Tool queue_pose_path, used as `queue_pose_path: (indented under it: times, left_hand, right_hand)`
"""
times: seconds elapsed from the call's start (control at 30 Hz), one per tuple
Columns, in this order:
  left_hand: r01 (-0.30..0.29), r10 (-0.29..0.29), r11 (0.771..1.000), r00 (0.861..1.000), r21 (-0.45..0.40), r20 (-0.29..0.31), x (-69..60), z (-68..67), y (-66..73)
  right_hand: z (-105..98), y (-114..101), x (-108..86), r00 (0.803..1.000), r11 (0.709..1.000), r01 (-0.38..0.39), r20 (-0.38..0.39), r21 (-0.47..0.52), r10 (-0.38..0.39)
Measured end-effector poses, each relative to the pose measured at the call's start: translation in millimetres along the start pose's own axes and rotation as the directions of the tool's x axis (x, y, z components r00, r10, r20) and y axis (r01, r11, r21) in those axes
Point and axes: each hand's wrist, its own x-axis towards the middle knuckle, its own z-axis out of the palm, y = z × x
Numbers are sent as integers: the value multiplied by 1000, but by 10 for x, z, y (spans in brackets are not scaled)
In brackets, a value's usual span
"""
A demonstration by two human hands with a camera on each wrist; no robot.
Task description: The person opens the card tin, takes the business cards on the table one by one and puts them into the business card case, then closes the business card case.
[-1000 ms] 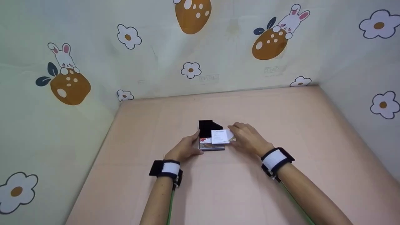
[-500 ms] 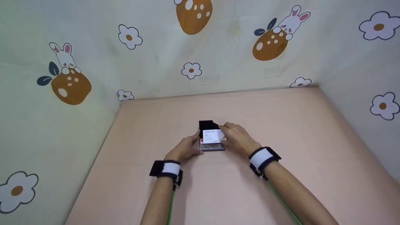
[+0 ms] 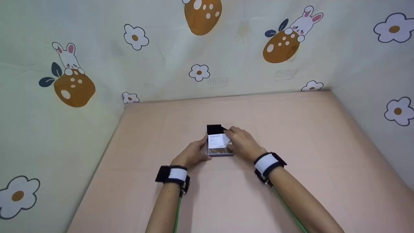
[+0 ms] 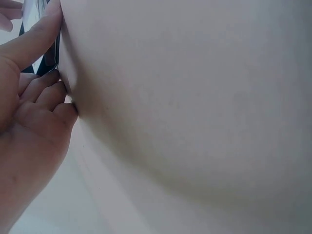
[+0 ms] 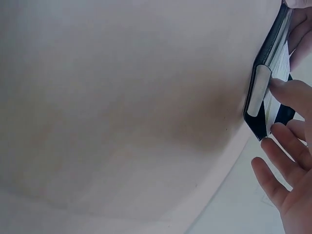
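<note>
A small black card case (image 3: 214,129) stands near the middle of the table, its dark flap raised at the far side. My left hand (image 3: 193,153) grips the left side of the case, thumb at the near corner, as the left wrist view also shows. Over the case's inside lies a white business card (image 3: 217,141) with small print. My right hand (image 3: 245,142) pinches the card's right end between thumb and fingers. In the right wrist view, the case (image 5: 273,48) has a pale tab on its side, and the fingers (image 5: 282,153) partly hide the card.
The case rests on a pale pink tabletop (image 3: 223,194). Cloth walls (image 3: 161,64) printed with rabbits and flowers enclose the table at the back and both sides. Each wrist wears a strap (image 3: 270,163) with a green cable.
My right hand has moved left, carrying the business card from partly beyond the case's right edge to lie over its inside. My left hand keeps its grip on the case.
</note>
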Motion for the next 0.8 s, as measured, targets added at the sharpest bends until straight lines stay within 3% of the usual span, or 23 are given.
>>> queue_pose_path:
  times: [0.27,0.8]
  left_hand:
    - [4,-4,1000,1000,-23,2,-9,5,-1]
    - [66,-66,997,998,-27,15,-4,6,31]
  right_hand:
    - [29,-7,20,1000,994,-15,9,108,15]
    - [75,7,-46,1000,994,14,-4,112,-14]
